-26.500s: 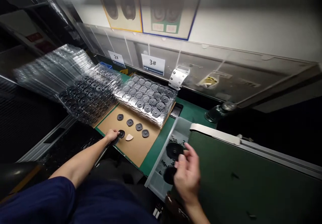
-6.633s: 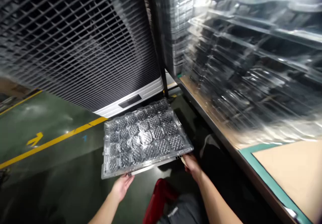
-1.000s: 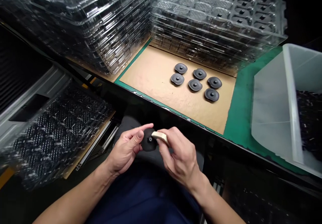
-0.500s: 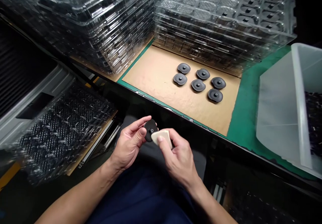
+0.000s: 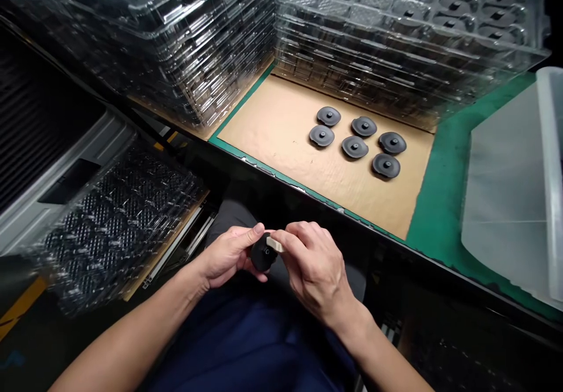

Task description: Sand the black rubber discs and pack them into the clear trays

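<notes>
My left hand (image 5: pixel 231 255) grips a round black plastic part (image 5: pixel 263 256) by its rim, with a small ring-shaped boss in its middle. In my right hand (image 5: pixel 317 266) is a cream-coloured pad (image 5: pixel 275 244), mostly covered by the fingers; its tip lies against the upper right edge of the part. Both hands are over my lap, below the table edge. Several matching black parts (image 5: pixel 355 147) rest boss up in two rows on a brown cardboard sheet (image 5: pixel 272 139).
Stacks of clear plastic trays stand at the back left (image 5: pixel 193 57) and the back right (image 5: pixel 352 40), the right one holding dark parts. A translucent bin (image 5: pixel 510 192) sits on the green tabletop (image 5: pixel 444 204) at right. Another tray (image 5: pixel 118 222) lies low at left.
My right hand has turned over, knuckles up, and brought the pad to the part's upper edge. My left hand has rotated the part and moved slightly lower. The view has shifted a little.
</notes>
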### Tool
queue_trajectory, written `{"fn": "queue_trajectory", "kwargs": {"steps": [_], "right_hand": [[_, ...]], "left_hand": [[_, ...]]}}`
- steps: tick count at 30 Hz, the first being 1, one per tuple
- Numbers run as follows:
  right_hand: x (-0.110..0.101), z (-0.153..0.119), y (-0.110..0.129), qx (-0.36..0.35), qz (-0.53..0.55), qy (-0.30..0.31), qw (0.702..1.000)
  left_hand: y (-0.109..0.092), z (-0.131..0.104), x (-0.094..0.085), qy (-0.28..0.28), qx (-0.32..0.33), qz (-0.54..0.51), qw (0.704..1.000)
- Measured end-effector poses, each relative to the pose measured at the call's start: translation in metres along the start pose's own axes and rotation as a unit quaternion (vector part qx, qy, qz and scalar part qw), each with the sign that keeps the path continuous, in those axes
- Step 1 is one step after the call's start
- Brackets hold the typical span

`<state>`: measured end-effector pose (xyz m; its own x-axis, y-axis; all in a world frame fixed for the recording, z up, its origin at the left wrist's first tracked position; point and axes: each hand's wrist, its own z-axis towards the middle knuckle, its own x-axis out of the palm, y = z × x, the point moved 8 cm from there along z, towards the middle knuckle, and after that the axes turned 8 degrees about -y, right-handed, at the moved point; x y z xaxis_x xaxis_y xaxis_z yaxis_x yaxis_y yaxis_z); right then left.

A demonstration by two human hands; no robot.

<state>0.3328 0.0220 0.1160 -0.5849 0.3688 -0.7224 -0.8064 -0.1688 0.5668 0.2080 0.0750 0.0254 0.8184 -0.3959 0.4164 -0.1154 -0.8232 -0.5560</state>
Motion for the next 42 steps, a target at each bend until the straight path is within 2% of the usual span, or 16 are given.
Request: {"fn": "queue_trajectory", "kwargs": {"steps": [6, 9, 11, 13, 15, 17, 18, 20, 24, 29, 33, 39, 41, 42], "right_hand": [[-0.003, 0.006, 0.012, -0.059, 0.032, 0.004, 0.998], [-0.006, 0.009, 0.020, -0.099, 0.060, 0.025, 0.993], [-0.007, 0.009, 0.023, -0.120, 0.064, 0.028, 0.990], [-0.011, 0.011, 0.015, -0.069, 0.040, -0.017, 0.997], [-0.013, 0.010, -0.002, 0.059, 0.042, -0.061, 0.995], [-0.002, 0.004, -0.015, 0.189, 0.115, -0.048, 0.974], [0.005, 0.001, -0.017, 0.228, 0.160, -0.030, 0.960], [0.012, 0.000, -0.014, 0.248, 0.203, -0.019, 0.947], [-0.001, 0.005, -0.011, 0.192, 0.120, -0.072, 0.971], [-0.003, 0.007, -0.007, 0.113, 0.111, -0.027, 0.987], [-0.009, 0.010, -0.009, 0.061, 0.024, -0.027, 0.998], [-0.008, 0.015, 0.019, -0.111, 0.064, 0.051, 0.990], [-0.009, 0.014, 0.022, -0.142, 0.058, 0.049, 0.987], [-0.011, 0.014, 0.018, -0.124, 0.045, 0.029, 0.991]], "left_hand": [[0.023, 0.002, 0.002, 0.038, -0.079, -0.069, 0.994], [0.027, 0.000, 0.010, 0.069, -0.091, -0.101, 0.988], [0.022, -0.001, 0.015, 0.083, -0.073, -0.130, 0.985], [0.008, 0.000, 0.016, 0.064, -0.008, -0.168, 0.984], [-0.010, -0.001, 0.011, 0.018, 0.088, -0.192, 0.977], [-0.023, -0.003, 0.007, -0.019, 0.163, -0.184, 0.969], [-0.027, -0.005, 0.007, -0.029, 0.186, -0.173, 0.967], [-0.032, -0.008, 0.006, -0.040, 0.215, -0.162, 0.962], [-0.033, -0.012, 0.004, -0.048, 0.221, -0.160, 0.961], [-0.030, -0.013, 0.002, -0.047, 0.189, -0.173, 0.965], [-0.012, -0.008, 0.003, -0.024, 0.102, -0.146, 0.984], [0.020, -0.005, 0.013, 0.051, -0.018, -0.145, 0.988], [0.021, -0.005, 0.017, 0.062, -0.029, -0.161, 0.985], [0.017, -0.004, 0.016, 0.055, -0.017, -0.173, 0.983]]}}
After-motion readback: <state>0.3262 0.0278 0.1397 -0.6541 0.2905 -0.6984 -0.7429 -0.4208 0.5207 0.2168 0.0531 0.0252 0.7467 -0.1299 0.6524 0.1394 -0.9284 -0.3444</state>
